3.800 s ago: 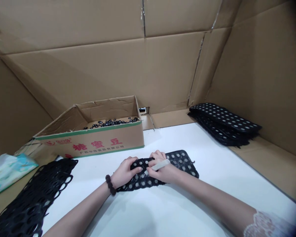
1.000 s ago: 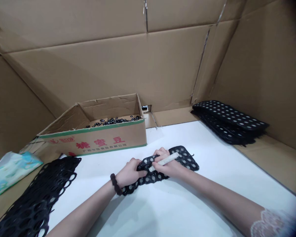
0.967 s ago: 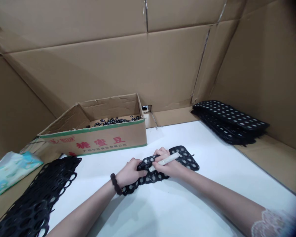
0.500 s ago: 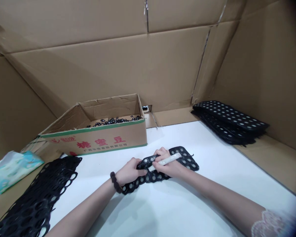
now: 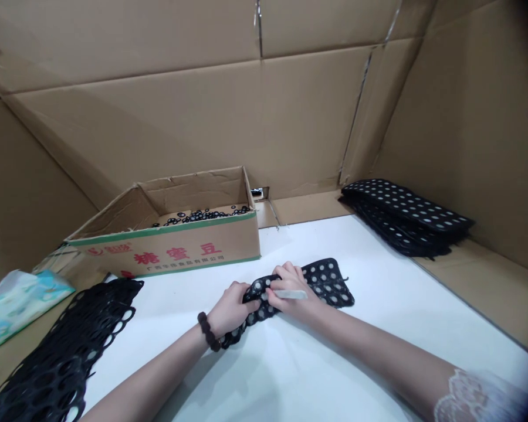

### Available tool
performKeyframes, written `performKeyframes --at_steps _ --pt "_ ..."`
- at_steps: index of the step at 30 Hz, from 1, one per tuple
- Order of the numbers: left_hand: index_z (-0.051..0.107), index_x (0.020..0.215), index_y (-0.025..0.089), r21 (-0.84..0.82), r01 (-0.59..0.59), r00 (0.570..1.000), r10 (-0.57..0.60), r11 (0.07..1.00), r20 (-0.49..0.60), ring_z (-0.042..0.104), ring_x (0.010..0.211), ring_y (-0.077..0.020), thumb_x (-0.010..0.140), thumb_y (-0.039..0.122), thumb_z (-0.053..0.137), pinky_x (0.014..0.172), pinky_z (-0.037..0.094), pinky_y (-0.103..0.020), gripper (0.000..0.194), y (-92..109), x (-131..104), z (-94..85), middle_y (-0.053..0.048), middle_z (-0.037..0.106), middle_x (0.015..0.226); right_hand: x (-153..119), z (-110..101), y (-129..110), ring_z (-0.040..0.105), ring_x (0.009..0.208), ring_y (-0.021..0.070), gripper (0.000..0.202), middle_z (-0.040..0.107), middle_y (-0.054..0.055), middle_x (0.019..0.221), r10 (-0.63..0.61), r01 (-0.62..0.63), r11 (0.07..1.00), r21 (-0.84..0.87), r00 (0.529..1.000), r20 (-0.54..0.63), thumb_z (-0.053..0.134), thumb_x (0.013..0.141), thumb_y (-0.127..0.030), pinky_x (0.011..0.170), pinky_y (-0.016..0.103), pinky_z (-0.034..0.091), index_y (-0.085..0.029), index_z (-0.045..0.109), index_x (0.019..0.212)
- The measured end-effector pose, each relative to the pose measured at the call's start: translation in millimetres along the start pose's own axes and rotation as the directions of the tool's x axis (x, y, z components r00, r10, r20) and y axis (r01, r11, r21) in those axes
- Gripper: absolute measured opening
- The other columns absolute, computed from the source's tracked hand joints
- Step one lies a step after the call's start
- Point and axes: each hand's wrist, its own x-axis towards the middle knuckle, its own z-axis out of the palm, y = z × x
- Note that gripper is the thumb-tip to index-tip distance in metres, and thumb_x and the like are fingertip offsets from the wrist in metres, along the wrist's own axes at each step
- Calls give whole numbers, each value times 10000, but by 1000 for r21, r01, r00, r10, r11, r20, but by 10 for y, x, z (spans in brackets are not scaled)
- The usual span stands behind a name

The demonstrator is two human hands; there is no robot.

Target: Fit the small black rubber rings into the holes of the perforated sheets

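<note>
A black sheet with rows of round pale spots (image 5: pixel 330 281) lies on the white tabletop, its left part bent up between my hands. My left hand (image 5: pixel 231 308), with a dark beaded bracelet at the wrist, grips the sheet's left end, thumb on top. My right hand (image 5: pixel 294 293) rests on the middle of the sheet, its fingers closed round a white pen-like tool (image 5: pixel 290 294). The tool's tip is hidden at the fingers.
An open cardboard box (image 5: pixel 198 243) holding small black rings stands behind my left hand. Black perforated sheets (image 5: pixel 57 351) lie at left beside a tissue pack (image 5: pixel 24 302). Stacked spotted sheets (image 5: pixel 405 214) lie back right. Cardboard walls (image 5: pixel 193 123) surround the white tabletop (image 5: pixel 391 293).
The white tool in my right hand has tilted from slanting to nearly level, and its tip has drawn in toward the fingers. My left hand keeps its hold on the sheet.
</note>
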Motion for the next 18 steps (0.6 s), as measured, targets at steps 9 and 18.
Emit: performKeyframes --at_steps 9,18 --pt "521 793 144 78 -94 974 76 992 215 477 668 -147 737 331 427 622 377 -244 216 80 10 -203 -10 531 724 80 -35 54 360 807 179 289 467 35 715 5 -5 1000 -30 1000 9 458 785 -260 723 337 293 -173 530 518" --pt "374 1148 207 570 -210 907 376 794 -189 335 1092 -263 655 348 605 918 247 -423 562 29 -51 -131 -84 428 1158 56 -15 90 385 940 213 102 476 67 945 49 -41 998 50 983 -176 540 712 -271 804 351 331 -178 525 673"
